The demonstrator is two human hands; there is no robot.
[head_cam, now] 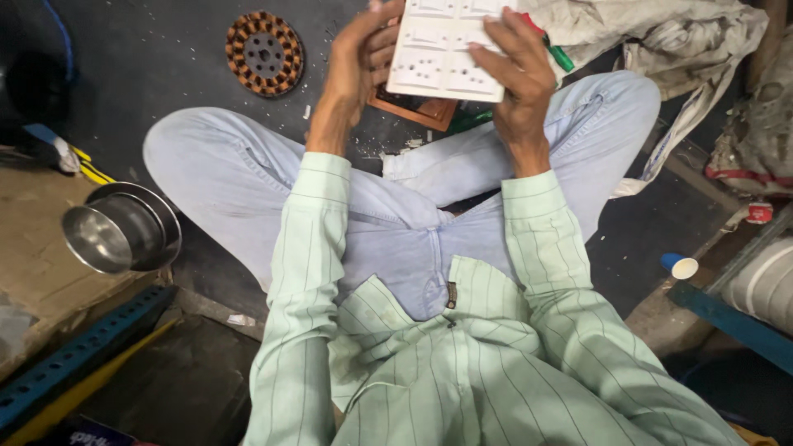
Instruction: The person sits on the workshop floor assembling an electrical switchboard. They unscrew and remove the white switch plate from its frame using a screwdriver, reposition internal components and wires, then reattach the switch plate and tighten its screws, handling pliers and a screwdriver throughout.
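A: So, nearest the camera, what was there?

B: A pale green striped shirt (462,363) and light blue jeans (248,165), the person sitting cross-legged on the dark floor (165,58). At nine o'clock a steel pot (122,229) sat on a brown bench (33,248).

A: And the hands?

B: Both were raised toward twelve o'clock. The left hand (361,58) had its fingers curled closed around the left edge of a white switch plate (450,45); the right hand (516,70) gripped its right edge, fingers spread over the face.

A: How would that plate handle?

B: I judged it light and stiff, hard plastic, likely to crack if dropped or bent. The edges were the sound place to hold it, as both hands did, keeping off the small holes and rocker panels.

A: Anything under it?

B: A brown wooden frame (417,109) lay on the floor just beneath.

A: Farther out?

B: At eleven o'clock, a round copper-wound motor core (264,52). At one o'clock, a green-handled tool (560,56) by crumpled grey cloth (661,33).

A: Packages or labels?

B: At three o'clock, a small white and blue cup (680,266), and above it a small red and white packet (758,212), its print too small to make out.
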